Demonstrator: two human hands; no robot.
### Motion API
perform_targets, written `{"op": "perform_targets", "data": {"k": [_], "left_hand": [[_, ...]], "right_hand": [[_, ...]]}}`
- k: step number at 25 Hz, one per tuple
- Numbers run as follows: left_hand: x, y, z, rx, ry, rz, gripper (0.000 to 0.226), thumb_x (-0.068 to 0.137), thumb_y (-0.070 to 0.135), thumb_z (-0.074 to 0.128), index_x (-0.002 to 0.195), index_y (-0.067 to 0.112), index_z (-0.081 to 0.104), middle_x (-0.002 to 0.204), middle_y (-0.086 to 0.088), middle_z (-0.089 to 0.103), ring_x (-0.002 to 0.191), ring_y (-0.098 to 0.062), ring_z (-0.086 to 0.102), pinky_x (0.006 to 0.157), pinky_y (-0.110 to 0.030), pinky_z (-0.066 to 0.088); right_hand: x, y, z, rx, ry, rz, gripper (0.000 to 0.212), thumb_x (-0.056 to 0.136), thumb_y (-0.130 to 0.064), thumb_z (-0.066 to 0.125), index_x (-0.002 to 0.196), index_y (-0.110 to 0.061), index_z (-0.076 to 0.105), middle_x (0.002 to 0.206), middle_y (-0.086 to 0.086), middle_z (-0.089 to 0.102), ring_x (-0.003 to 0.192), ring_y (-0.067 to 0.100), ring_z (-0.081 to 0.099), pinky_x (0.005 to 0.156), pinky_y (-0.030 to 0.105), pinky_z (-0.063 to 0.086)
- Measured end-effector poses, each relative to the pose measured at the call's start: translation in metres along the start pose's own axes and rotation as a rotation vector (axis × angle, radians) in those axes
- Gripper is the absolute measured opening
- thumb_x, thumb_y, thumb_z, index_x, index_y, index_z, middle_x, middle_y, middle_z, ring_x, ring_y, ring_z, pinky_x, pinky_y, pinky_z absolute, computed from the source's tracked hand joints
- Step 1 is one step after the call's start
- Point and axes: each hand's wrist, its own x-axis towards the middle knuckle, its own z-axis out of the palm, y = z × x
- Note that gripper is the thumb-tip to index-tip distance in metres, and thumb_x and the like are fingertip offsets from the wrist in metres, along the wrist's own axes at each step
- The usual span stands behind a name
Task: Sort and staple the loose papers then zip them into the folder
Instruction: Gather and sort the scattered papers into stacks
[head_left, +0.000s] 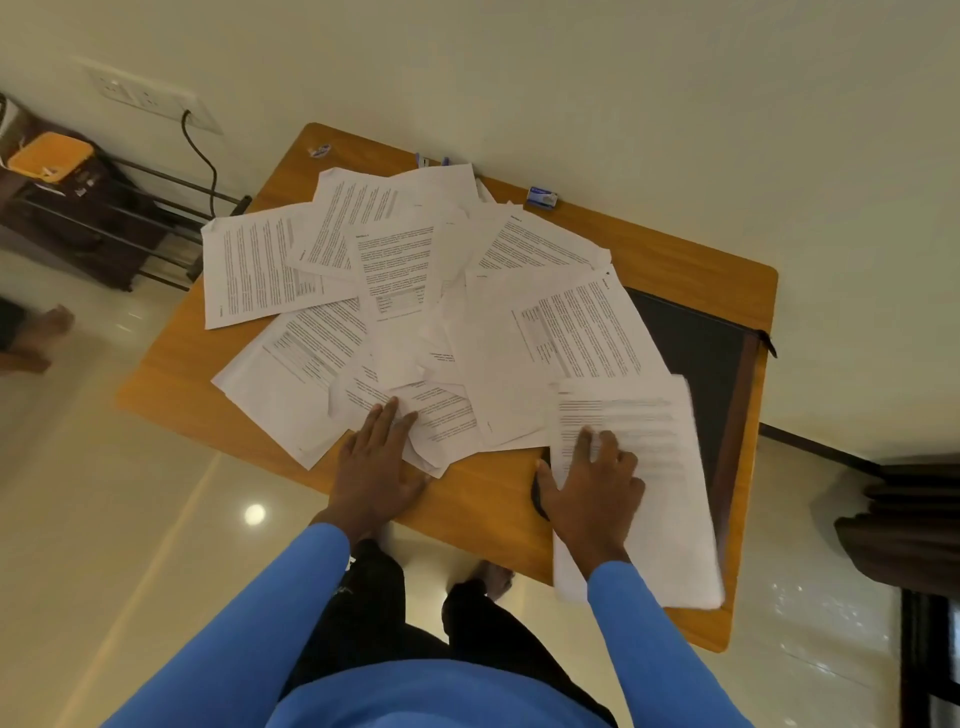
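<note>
- Loose papers (405, 291) lie fanned across the middle of the table (182, 374), unsorted; they overlap too much to count, but well over ten.
- Left hand (376, 457), fingers straight, presses the heap's near edge, probably steadying it.
- Right hand (592, 488), fingers spread and grasping nothing, pins a separate sheet (654, 441) over the one dark folder (696, 353), likely a sorted pile.

Wooden table (171, 374), orange-brown top, rounded corners, set against a pale wall. Loose printed papers (400, 280) are spread in an overlapping heap over the middle and left, and one blurred sheet (660, 467) is laid at the near right with its lower end past the table's edge. A dark folder (696, 353) is laid flat along the right side, partly covered by papers, and a small white-and-blue box (543, 198) is placed near the far edge
</note>
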Motion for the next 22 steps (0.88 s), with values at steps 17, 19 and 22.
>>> {"op": "perform_targets", "data": {"k": [17,19,22], "left_hand": [[0.208,0.088,-0.078,-0.022,-0.068,0.296,0.076,0.092,0.053,0.063,0.155,0.022,0.032,0.156,-0.005,0.038,0.141,-0.031,0.037,0.111,-0.049,0.035],[0.215,0.083,-0.072,-0.024,-0.036,0.317,0.069,0.092,0.049,0.065,0.151,0.024,0.038,0.145,-0.004,0.047,0.133,-0.029,0.045,0.106,-0.047,0.039],[0.217,0.075,-0.074,-0.211,-0.086,0.307,0.047,0.094,0.035,0.067,0.138,0.026,0.052,0.105,0.003,0.069,0.102,-0.021,0.065,0.091,-0.038,0.051]], "right_hand": [[-0.016,-0.042,0.024,0.232,-0.012,0.372,0.097,0.094,-0.062,0.052,0.165,-0.012,0.008,0.172,0.008,0.005,0.156,0.036,0.018,0.123,0.050,0.024],[-0.012,-0.052,0.022,0.243,-0.004,0.425,0.095,0.096,-0.060,0.052,0.165,-0.013,0.008,0.172,0.008,0.004,0.157,0.036,0.017,0.124,0.050,0.023],[-0.006,-0.059,0.014,0.283,-0.082,0.486,0.089,0.101,-0.059,0.043,0.165,-0.016,0.000,0.173,0.005,-0.006,0.159,0.033,0.005,0.125,0.044,0.010]]}}
